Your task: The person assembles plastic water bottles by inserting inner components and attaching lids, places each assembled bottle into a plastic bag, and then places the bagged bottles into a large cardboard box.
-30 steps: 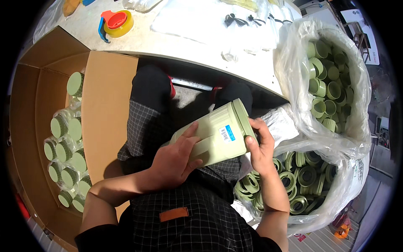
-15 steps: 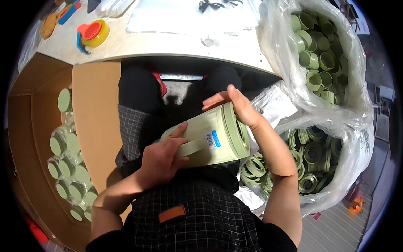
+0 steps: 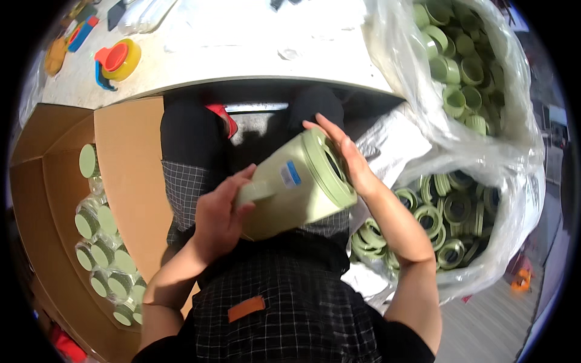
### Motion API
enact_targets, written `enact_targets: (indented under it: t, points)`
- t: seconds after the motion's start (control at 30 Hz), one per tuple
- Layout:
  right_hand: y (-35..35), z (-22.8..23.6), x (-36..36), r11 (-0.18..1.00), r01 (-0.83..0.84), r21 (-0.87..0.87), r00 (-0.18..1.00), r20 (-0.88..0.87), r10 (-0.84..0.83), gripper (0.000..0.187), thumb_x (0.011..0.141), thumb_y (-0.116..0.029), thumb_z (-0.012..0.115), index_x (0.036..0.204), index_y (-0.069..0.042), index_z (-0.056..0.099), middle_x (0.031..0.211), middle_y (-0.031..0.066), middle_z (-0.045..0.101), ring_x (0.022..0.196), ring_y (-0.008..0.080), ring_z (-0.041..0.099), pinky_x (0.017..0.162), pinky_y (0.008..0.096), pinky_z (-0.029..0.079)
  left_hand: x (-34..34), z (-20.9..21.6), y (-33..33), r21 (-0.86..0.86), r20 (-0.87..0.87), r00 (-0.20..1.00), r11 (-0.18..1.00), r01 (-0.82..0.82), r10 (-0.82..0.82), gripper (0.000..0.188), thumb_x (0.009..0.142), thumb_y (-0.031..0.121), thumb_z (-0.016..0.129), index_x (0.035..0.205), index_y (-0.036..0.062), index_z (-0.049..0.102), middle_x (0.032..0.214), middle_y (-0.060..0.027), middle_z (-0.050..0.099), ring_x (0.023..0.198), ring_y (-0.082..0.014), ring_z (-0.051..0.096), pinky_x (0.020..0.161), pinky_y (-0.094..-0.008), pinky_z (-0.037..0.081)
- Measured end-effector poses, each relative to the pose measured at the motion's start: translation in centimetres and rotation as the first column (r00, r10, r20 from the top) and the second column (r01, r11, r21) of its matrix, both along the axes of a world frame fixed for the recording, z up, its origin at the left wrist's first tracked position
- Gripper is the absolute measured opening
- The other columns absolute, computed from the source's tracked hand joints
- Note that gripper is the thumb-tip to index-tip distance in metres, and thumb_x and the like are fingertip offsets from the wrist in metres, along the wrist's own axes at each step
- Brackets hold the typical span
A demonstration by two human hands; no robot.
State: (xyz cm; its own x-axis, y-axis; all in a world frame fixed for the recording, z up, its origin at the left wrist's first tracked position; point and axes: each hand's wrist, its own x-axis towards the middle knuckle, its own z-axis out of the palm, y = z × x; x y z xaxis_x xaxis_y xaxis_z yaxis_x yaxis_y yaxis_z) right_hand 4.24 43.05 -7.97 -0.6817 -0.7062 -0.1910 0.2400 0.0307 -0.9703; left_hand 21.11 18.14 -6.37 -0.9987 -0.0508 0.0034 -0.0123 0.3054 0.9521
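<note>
A pale green plastic pitcher (image 3: 281, 190) with a small blue-and-white label lies tilted across my lap, its wide end toward the upper right. My left hand (image 3: 221, 212) is closed round its loop handle (image 3: 256, 191). On the wide end sits a green ring-shaped lid (image 3: 324, 166) with a dark opening. My right hand (image 3: 348, 154) grips this lid from the right, its fingers extended along and over the upper edge; the thumb is hidden.
At left, a cardboard box (image 3: 130, 181) holds several wrapped green-topped items (image 3: 88, 224). On the right, plastic bags hold green cups (image 3: 472, 69) and green rings (image 3: 430, 218). A white table (image 3: 200, 66) ahead bears a yellow-and-red tape roll (image 3: 121, 59) and clear bags.
The pitcher has tilted, its lidded end turning more toward the lower right. My right hand has shifted along the lid, and my left hand has drawn slightly left on the handle.
</note>
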Motion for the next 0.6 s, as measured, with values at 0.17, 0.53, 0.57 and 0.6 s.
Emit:
enact_targets:
  t: [0.17, 0.53, 0.57, 0.6]
  points:
    - [1.0, 3.1, -1.9, 0.989, -0.114, 0.094, 0.99, -0.073, 0.121, 0.067, 0.101, -0.047, 0.052, 0.148, 0.0, 0.043, 0.137, 0.0154, 0.058, 0.127, 0.0229, 0.054, 0.11, 0.0363, 0.039, -0.7, 2.7, 0.9, -0.133, -0.032, 0.994, 0.986, 0.095, -0.1, 0.04, 0.097, 0.029, 0.062, 0.123, -0.0003, 0.056, 0.138, -0.026, 0.057, 0.119, -0.0366, 0.063, 0.094, -0.0394, 0.052]
    - [-2.9, 2.8, -6.5, 0.978, -0.2, 0.063, 0.913, -0.349, 0.21, 0.059, 0.094, -0.044, 0.061, 0.134, 0.0, 0.057, 0.12, 0.0167, 0.064, 0.113, 0.0307, 0.061, 0.099, 0.0379, 0.045, -26.3, -2.0, -8.3, -0.32, -0.417, 0.895, 0.895, -0.309, 0.16, 0.01, 0.081, 0.004, 0.075, 0.087, 0.0005, 0.067, 0.086, -0.0103, 0.063, 0.082, -0.0234, 0.061, 0.078, -0.0319, 0.049]
    - [-3.1, 2.5, -6.9, 0.977, -0.201, 0.076, 0.91, -0.356, 0.215, 0.057, 0.094, -0.041, 0.062, 0.133, 0.0, 0.057, 0.119, 0.0167, 0.064, 0.111, 0.0312, 0.062, 0.098, 0.0379, 0.046, -28.5, -5.8, -9.6, -0.506, -0.43, 0.882, 0.758, -0.412, 0.193, 0.01, 0.082, 0.007, 0.074, 0.087, 0.0016, 0.068, 0.085, -0.0106, 0.063, 0.084, -0.0245, 0.063, 0.08, -0.0331, 0.05]
    - [-3.3, 2.5, -7.4, 0.978, -0.194, 0.077, 0.893, -0.4, 0.208, 0.053, 0.09, -0.032, 0.066, 0.131, 0.0, 0.058, 0.118, 0.0168, 0.065, 0.11, 0.0322, 0.063, 0.097, 0.038, 0.047, -29.7, -9.6, -11.3, -0.622, -0.389, 0.899, 0.663, -0.418, 0.202, 0.009, 0.087, 0.01, 0.069, 0.091, 0.0023, 0.07, 0.087, -0.0106, 0.065, 0.082, -0.0254, 0.064, 0.079, -0.0339, 0.05]
